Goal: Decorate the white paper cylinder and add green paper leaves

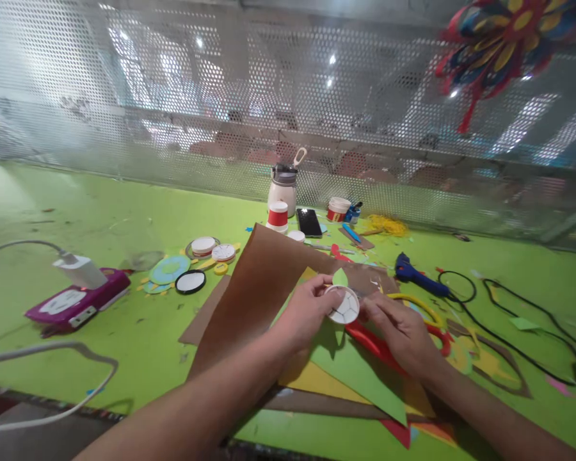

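My left hand [312, 306] is closed on a white round disc [346, 306] with dark lines drawn on its face, thumb across the front. A green leaf-shaped paper piece [340, 277] sticks out above the disc, and a green tip shows below it. The fingers of my right hand [398, 325] are pinched together at the disc's right edge; what is between them is too small to tell. Beneath both hands lie green paper [355, 374], yellow paper [312, 380] and a large brown sheet [235, 307]. A red tool handle [372, 340] lies partly under my right hand.
Left are a purple power strip [96, 299] with a white plug, paper flowers [169, 270] and several round lids [191, 282]. Behind stand a bottle [283, 186], a red-and-white tub [277, 216] and a phone [309, 223]. A blue glue gun [420, 275] trails its cable right.
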`<state>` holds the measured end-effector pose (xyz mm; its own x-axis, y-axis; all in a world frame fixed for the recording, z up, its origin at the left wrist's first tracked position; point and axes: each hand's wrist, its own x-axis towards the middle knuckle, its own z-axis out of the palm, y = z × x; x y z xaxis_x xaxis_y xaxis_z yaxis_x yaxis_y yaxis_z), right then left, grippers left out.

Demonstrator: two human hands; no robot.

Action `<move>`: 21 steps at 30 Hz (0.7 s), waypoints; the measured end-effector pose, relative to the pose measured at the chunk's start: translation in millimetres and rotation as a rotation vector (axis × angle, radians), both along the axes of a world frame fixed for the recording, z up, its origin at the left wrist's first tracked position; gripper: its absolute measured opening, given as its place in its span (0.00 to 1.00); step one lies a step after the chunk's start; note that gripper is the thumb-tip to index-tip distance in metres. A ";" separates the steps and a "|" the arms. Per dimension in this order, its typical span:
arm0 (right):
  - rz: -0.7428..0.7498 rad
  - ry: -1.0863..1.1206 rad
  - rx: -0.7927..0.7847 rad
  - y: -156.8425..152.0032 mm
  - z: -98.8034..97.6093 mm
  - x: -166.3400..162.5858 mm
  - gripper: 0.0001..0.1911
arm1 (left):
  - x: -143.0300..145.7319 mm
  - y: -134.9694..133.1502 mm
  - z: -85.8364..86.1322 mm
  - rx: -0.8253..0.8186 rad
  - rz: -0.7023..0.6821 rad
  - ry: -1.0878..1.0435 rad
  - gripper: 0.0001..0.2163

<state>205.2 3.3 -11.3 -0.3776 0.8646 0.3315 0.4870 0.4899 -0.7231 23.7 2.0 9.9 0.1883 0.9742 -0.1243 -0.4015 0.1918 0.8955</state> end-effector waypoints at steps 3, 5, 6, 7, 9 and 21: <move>-0.015 -0.025 0.004 2.4 -1.7 -0.6 0.16 | -0.4 4.8 -5.7 0.012 0.015 0.004 0.09; -0.027 -0.059 0.026 4.6 -3.9 -0.1 0.15 | -0.9 7.8 -8.7 0.016 0.026 0.007 0.09; -0.030 -0.073 0.048 5.5 -5.2 0.3 0.14 | -1.4 9.3 -9.7 0.018 0.033 0.010 0.09; -0.028 -0.086 0.075 6.3 -6.4 0.6 0.13 | -2.1 10.7 -10.3 0.021 0.039 0.016 0.09; -0.013 -0.122 0.113 6.9 -8.2 0.6 0.11 | -4.5 13.9 -10.5 0.028 0.055 0.028 0.09; 0.099 -0.375 0.147 1.1 -1.0 -7.1 0.09 | -11.1 21.2 -14.9 0.063 0.001 0.095 0.08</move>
